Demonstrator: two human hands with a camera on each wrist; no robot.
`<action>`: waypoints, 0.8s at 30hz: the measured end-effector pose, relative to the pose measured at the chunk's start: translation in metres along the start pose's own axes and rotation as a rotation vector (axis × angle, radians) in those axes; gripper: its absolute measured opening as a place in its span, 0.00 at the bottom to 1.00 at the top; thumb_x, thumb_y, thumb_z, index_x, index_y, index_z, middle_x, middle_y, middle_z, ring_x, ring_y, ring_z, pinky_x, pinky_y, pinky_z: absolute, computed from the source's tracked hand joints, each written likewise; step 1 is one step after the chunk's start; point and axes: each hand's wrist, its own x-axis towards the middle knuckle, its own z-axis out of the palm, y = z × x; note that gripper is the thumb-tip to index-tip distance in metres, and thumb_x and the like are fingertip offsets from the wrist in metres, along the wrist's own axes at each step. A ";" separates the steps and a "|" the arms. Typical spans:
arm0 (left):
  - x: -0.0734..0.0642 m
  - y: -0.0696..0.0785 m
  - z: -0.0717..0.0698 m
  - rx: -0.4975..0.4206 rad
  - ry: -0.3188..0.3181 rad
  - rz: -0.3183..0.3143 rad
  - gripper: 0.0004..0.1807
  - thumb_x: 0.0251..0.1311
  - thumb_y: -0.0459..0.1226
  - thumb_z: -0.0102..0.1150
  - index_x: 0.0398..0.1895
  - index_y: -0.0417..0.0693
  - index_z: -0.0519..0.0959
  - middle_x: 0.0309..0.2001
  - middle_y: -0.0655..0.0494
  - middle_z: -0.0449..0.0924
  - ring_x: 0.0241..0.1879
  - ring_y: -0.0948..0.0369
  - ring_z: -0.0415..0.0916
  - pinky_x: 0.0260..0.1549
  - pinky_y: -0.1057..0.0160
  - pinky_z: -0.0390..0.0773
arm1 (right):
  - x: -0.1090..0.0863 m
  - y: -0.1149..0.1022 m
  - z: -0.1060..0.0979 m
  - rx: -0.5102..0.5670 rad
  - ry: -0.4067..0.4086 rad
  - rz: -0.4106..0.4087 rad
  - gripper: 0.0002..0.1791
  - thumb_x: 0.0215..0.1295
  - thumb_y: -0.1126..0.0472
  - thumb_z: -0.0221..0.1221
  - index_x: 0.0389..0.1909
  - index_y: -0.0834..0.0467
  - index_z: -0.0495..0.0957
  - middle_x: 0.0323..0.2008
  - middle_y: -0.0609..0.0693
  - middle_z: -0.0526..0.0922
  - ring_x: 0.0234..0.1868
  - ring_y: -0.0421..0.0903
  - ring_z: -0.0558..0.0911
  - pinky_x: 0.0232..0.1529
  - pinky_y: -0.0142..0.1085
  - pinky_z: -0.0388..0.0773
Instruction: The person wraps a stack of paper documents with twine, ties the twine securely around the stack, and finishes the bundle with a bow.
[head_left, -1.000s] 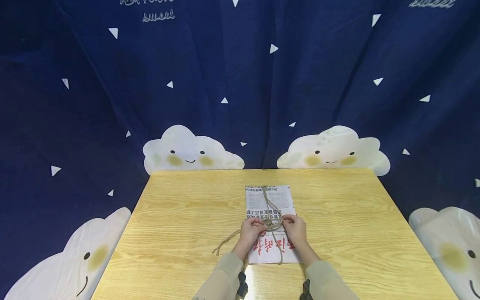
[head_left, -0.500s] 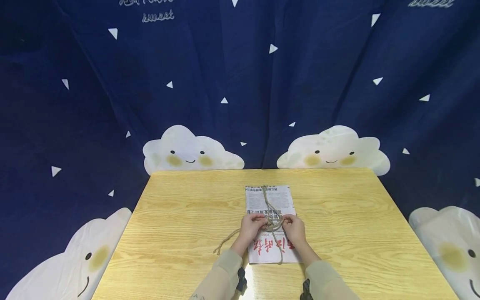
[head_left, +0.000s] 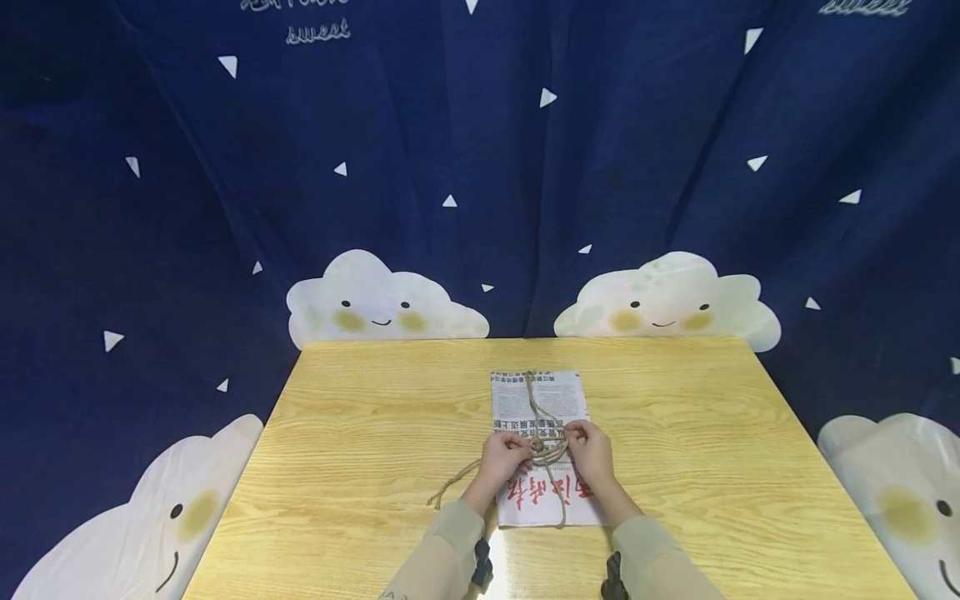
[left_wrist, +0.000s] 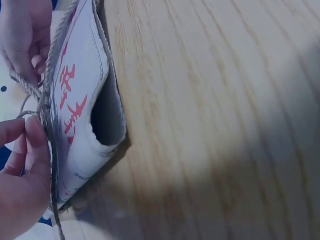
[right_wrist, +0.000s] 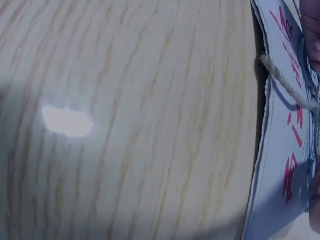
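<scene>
A folded newspaper [head_left: 561, 402] with red and black print lies on the table, bound by a twine [head_left: 557, 492] that runs lengthwise and crosswise over it. Near its middle sits a knot [head_left: 537, 446] with loose loops. My left hand [head_left: 501, 460] pinches twine just left of the knot, thumb against fingertip in the left wrist view. On the other side my right hand [head_left: 590, 452] pinches the loop's right end. One twine tail [head_left: 453, 481] trails out left past the left hand; another strand reaches the newspaper's near edge [right_wrist: 280, 75].
The wooden table [head_left: 360, 417] extends on both sides of the newspaper. Behind it hangs a dark blue curtain [head_left: 420, 125] with white triangles and smiling clouds [head_left: 667, 292]. Light glares on the tabletop near the person.
My right hand has moved slightly up and to the right with the loop's end. The left hand went forward over the knot, then came back to its left side.
</scene>
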 end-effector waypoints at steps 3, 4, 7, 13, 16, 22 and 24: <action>-0.001 0.000 0.002 -0.004 -0.022 -0.006 0.05 0.45 0.21 0.57 0.28 0.27 0.78 0.17 0.49 0.77 0.14 0.61 0.75 0.17 0.63 0.81 | 0.000 0.000 -0.001 0.022 0.005 -0.003 0.04 0.55 0.69 0.60 0.32 0.64 0.80 0.26 0.53 0.80 0.27 0.44 0.77 0.28 0.30 0.75; -0.001 0.000 0.003 -0.004 -0.029 -0.006 0.05 0.45 0.21 0.57 0.29 0.27 0.78 0.18 0.48 0.77 0.14 0.60 0.75 0.18 0.62 0.81 | 0.000 0.001 -0.001 0.027 0.004 -0.002 0.04 0.55 0.69 0.60 0.32 0.64 0.80 0.27 0.54 0.81 0.28 0.45 0.77 0.29 0.31 0.76; -0.003 -0.002 0.004 0.011 -0.039 -0.008 0.06 0.45 0.21 0.58 0.30 0.27 0.78 0.19 0.48 0.78 0.16 0.60 0.76 0.20 0.62 0.81 | 0.000 0.003 -0.001 0.020 -0.004 0.005 0.05 0.56 0.68 0.60 0.33 0.64 0.81 0.30 0.56 0.82 0.31 0.47 0.79 0.32 0.33 0.77; -0.005 -0.002 0.005 0.013 -0.027 -0.006 0.05 0.45 0.22 0.60 0.29 0.28 0.78 0.20 0.47 0.79 0.16 0.60 0.77 0.19 0.63 0.81 | -0.003 0.008 -0.004 0.078 -0.003 0.004 0.08 0.55 0.71 0.59 0.37 0.65 0.80 0.30 0.56 0.81 0.29 0.44 0.78 0.30 0.29 0.77; -0.005 -0.003 0.006 0.006 -0.019 -0.018 0.05 0.44 0.22 0.60 0.28 0.29 0.78 0.19 0.47 0.79 0.15 0.60 0.76 0.18 0.63 0.81 | -0.006 0.009 -0.006 0.146 0.003 -0.087 0.12 0.50 0.77 0.59 0.37 0.65 0.80 0.30 0.56 0.80 0.28 0.41 0.77 0.28 0.27 0.77; -0.004 -0.005 0.008 0.003 -0.002 -0.026 0.04 0.44 0.22 0.60 0.27 0.30 0.79 0.18 0.49 0.79 0.14 0.63 0.75 0.17 0.65 0.80 | -0.014 0.009 -0.014 0.149 -0.031 -0.393 0.14 0.41 0.82 0.60 0.29 0.65 0.80 0.31 0.53 0.81 0.30 0.46 0.80 0.31 0.29 0.80; -0.003 -0.005 0.008 0.006 0.001 -0.025 0.04 0.45 0.23 0.61 0.27 0.30 0.79 0.18 0.50 0.79 0.14 0.64 0.75 0.17 0.65 0.80 | -0.017 0.009 -0.017 0.111 -0.049 -0.444 0.13 0.41 0.81 0.62 0.28 0.63 0.80 0.32 0.51 0.81 0.32 0.48 0.80 0.34 0.29 0.80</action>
